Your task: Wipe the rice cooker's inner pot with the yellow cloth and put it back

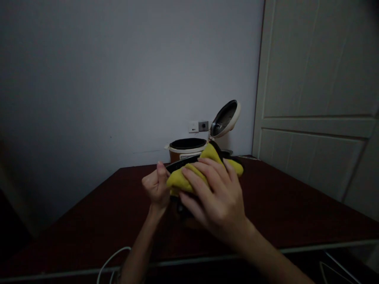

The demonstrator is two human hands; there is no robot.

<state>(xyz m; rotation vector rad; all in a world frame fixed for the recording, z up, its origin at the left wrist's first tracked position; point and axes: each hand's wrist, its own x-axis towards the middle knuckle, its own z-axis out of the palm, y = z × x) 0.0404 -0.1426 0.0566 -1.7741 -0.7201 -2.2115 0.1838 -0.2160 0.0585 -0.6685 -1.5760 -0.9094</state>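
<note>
My left hand (156, 184) is closed on the left edge of a black pot (185, 160), thumb up. Most of the pot is hidden behind my right hand and a cloth, so its full shape does not show. My right hand (217, 193) presses a bunched yellow cloth (180, 179) with dark edging against the pot, fingers curled over the cloth. Behind them stands a rice cooker (174, 156) with a white rim and brownish body. Its lid (227, 118) is raised and tilts to the right.
The dark red table (118, 209) extends to a pale wall (118, 79) with sockets (198, 126). A panelled door (310, 98) rises on the right. A white cable (109, 258) loops at the front edge near my left forearm.
</note>
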